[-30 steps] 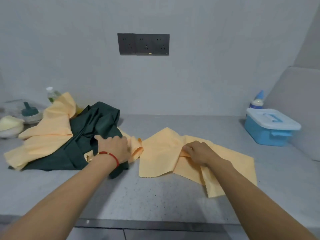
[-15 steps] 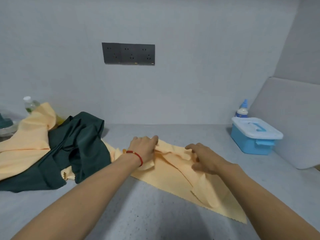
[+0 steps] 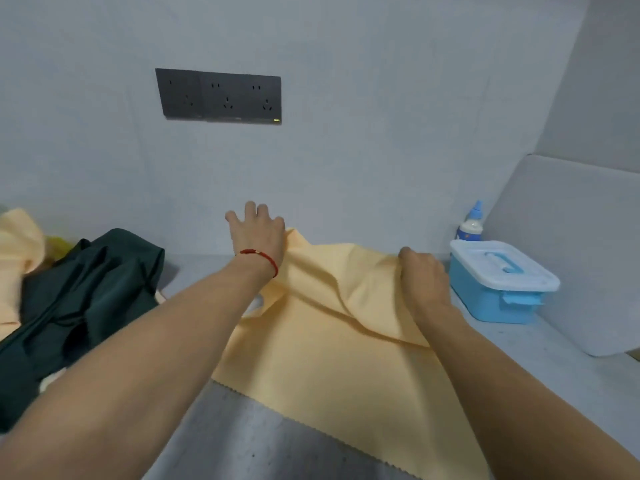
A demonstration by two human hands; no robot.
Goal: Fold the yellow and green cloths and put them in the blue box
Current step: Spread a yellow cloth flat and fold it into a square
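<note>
Head view: blue box (image 3: 498, 292) lidded, contents hidden, beside yellow cloth (image 3: 332, 341)

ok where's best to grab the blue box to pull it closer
Take the blue box by the blue handle lying flat on its white lid, coming from above. The wall panel crowds its far side, and the latch tab faces forward.

A yellow cloth (image 3: 332, 344) (zigzag-edged) lies spread and rumpled mid-surface. The dark green cloth (image 3: 79, 306) sits bunched at left. The blue box (image 3: 498, 292), white lid shut, stands right.
</note>
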